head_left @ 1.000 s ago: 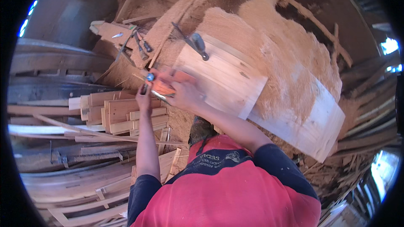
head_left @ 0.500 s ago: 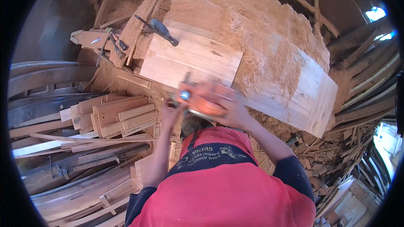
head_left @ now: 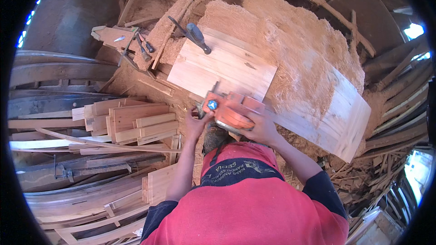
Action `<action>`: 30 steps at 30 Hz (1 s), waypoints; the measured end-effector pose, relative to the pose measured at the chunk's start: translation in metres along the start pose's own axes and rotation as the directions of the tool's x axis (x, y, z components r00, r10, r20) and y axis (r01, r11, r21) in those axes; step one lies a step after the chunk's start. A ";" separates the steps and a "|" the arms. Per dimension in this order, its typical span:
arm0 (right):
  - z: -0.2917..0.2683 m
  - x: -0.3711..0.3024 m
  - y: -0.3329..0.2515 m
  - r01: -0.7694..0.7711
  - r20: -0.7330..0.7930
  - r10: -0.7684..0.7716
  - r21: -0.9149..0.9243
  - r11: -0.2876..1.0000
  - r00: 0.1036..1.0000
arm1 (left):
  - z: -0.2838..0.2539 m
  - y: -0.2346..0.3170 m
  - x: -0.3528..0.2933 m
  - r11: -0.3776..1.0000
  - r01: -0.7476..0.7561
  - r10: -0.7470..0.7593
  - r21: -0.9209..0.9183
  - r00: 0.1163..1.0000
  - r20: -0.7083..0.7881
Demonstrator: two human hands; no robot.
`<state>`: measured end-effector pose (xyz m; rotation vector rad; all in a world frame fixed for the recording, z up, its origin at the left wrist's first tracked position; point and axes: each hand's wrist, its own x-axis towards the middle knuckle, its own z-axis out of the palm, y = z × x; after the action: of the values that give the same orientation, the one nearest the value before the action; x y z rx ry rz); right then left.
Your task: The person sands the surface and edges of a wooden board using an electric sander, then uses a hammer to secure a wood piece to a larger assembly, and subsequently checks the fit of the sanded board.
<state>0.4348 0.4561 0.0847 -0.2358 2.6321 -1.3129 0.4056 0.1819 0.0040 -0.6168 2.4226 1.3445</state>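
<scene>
An orange power planer with a blue round knob is held close in front of my body, at the near edge of a pale wooden board. My right hand is wrapped around its handle side. At the planer's left end, beside the knob, my left hand has its fingers curled against it. A small dark part shows by those fingers, too unclear to name. Farther up the board rests a dark blue-handled clamp. The planer's underside is hidden.
Thick wood shavings heap over the far side and a second pale board at right. Chisel-like tools lie at upper left. Cut wood blocks are stacked to my left; curved timbers line the right.
The whole view has shifted, so the scene sits farther right and slightly lower. The planer, blurred before, now looks sharp. Both hands keep their hold on it.
</scene>
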 end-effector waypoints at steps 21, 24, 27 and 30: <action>0.141 0.228 -0.118 0.151 0.065 -0.159 0.111 0.982 0.985 | -0.209 -0.081 0.215 0.966 -0.056 -0.024 -0.252 0.952 -0.304; 0.122 0.198 -0.084 0.098 0.103 -0.107 0.091 0.991 0.989 | -0.163 -0.061 0.190 0.980 -0.037 0.002 -0.197 0.984 -0.176; 0.068 0.122 -0.047 0.037 0.164 -0.046 0.061 0.997 0.985 | -0.105 -0.042 0.127 0.997 0.030 -0.027 -0.077 0.999 0.047; 0.016 0.034 -0.017 0.021 0.081 -0.020 -0.008 1.000 0.997 | -0.034 -0.031 0.049 0.991 -0.105 0.105 0.081 0.994 0.009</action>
<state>0.4066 0.4263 0.0859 -0.3116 2.5757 -1.2700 0.3768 0.1272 -0.0229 -0.4705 2.5235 1.2771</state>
